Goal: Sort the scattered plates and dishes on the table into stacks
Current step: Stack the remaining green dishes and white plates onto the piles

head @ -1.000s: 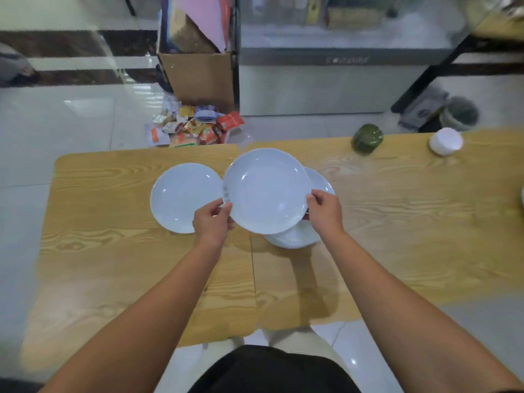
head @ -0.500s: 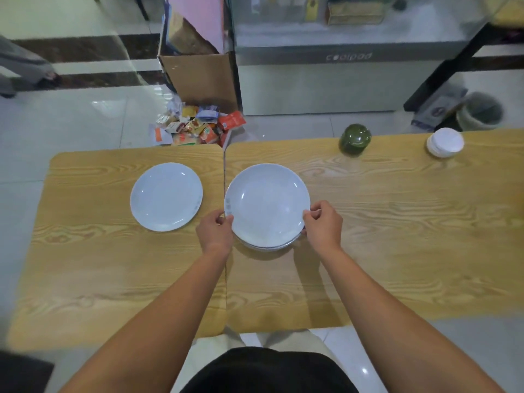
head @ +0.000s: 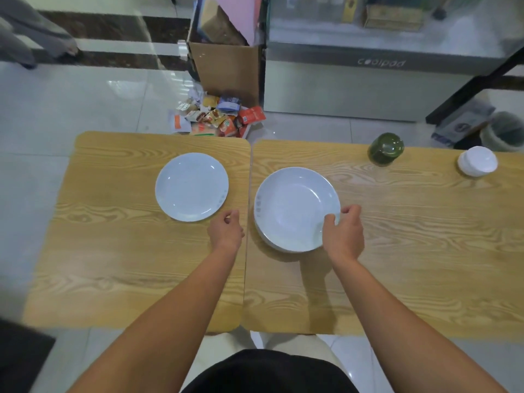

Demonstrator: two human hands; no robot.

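Left hand (head: 225,231) now off plate stack (head: 292,208), loose, empty; right hand (head: 344,234) at rim, grip unclear; papers (head: 238,15) in box (head: 226,66).

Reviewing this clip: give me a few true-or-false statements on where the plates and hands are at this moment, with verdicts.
1. The left hand grips the single plate. False: it holds nothing, its fingers loosely curled just beside that plate.
2. The right hand is at the right rim of the plate stack. True.
3. The green jar stands on the left table. False: it stands on the right table, at its far edge.
4. The single plate lies on the left table. True.
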